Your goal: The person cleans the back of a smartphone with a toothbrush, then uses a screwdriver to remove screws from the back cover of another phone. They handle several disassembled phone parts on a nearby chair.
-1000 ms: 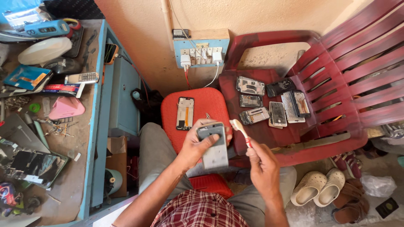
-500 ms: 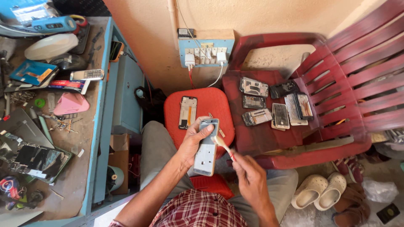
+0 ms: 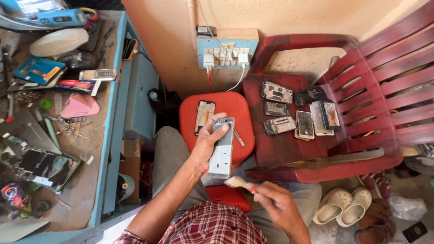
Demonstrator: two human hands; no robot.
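Two hands busy | left hand (image 3: pixel 205 144) grasps grey phone frame (image 3: pixel 222 149), upright, gold-edged, above red stool (image 3: pixel 230 108) | right hand (image 3: pixel 278 205) pinches small brush (image 3: pixel 239 182), bristles just below frame's bottom edge

Left of the left hand (image 3: pixel 209 143), far across the table (image 3: pixel 97 180), lies a blue screen panel (image 3: pixel 37 70) with an orange edge. Nearer, below it, rests a dark cracked screen (image 3: pixel 43 163). A brown cardboard box (image 3: pixel 132 162) stands just beside the table.
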